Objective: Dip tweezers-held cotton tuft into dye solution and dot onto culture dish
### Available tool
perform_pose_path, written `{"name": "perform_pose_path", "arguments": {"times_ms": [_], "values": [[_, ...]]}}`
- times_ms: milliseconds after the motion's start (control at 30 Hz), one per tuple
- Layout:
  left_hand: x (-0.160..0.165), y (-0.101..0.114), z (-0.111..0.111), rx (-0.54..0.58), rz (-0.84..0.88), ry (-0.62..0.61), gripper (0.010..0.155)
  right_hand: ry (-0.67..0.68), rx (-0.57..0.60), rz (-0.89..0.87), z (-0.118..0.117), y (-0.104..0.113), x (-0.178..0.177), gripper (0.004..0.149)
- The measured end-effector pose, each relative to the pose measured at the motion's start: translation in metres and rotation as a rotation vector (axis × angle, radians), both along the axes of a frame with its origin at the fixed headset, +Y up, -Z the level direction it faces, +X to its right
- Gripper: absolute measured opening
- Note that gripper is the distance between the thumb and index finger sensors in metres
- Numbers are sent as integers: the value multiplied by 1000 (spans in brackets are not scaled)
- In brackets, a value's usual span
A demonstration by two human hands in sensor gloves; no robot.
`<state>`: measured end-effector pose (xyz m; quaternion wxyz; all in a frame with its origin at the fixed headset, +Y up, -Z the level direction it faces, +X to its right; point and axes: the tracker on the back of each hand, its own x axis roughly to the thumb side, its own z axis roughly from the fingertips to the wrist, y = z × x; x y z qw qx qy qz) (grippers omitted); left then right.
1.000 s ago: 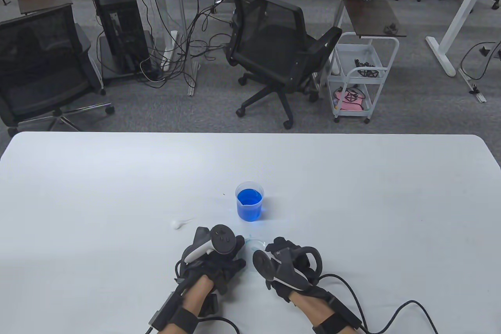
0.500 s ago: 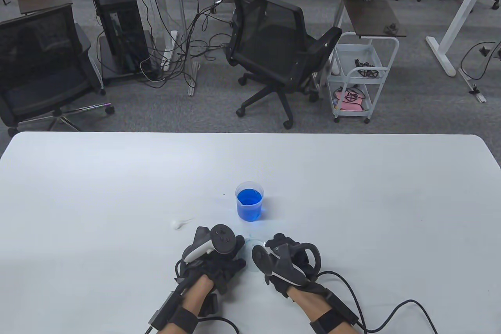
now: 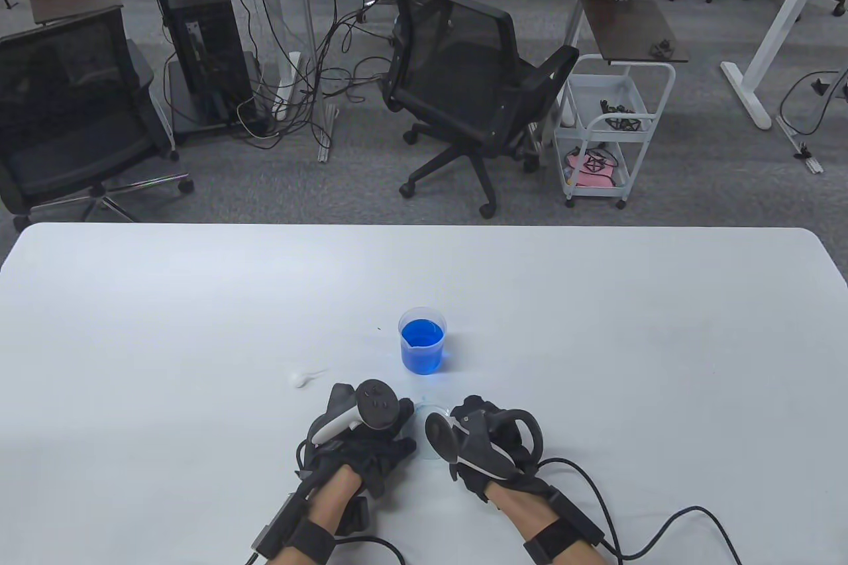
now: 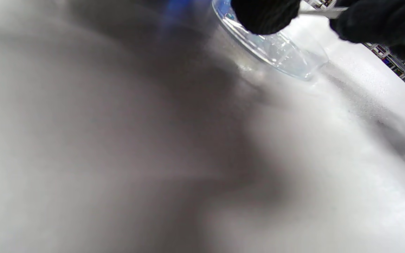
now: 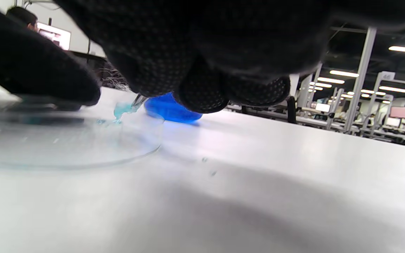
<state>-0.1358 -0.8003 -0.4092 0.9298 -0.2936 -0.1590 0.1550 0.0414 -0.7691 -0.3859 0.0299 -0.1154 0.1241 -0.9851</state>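
A clear culture dish (image 3: 434, 410) lies on the white table between my hands. My left hand (image 3: 371, 429) holds its left rim; one fingertip (image 4: 264, 15) sits over the dish (image 4: 283, 52) in the left wrist view. My right hand (image 3: 480, 432) grips metal tweezers (image 5: 138, 101) whose tips pinch a blue-stained cotton tuft (image 5: 122, 109). The tuft touches the dish (image 5: 65, 144) surface, where pale blue marks show. A clear beaker of blue dye (image 3: 423, 341) stands just beyond the dish.
A loose white cotton tuft (image 3: 300, 379) lies on the table to the left of my left hand. Glove cables (image 3: 662, 525) trail off the near edge. Office chairs and carts stand on the floor beyond the table's far edge.
My right hand has shifted slightly left, closer over the dish. My left hand, the beaker and the loose tuft have not moved.
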Motion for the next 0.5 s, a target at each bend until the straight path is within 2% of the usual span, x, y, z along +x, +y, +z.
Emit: {"name": "perform_pose_path", "arguments": {"times_ms": [133,367,500], "values": [[0,0,0,0,1,0,70,-10,18,-23,2,6,8,41],[-1,0,0,-2,2,3,70,16,-34,53,3,-12,-1,40],[-2,0,0,-3,2,4,70,12,-30,40,4,-8,0,41]]}}
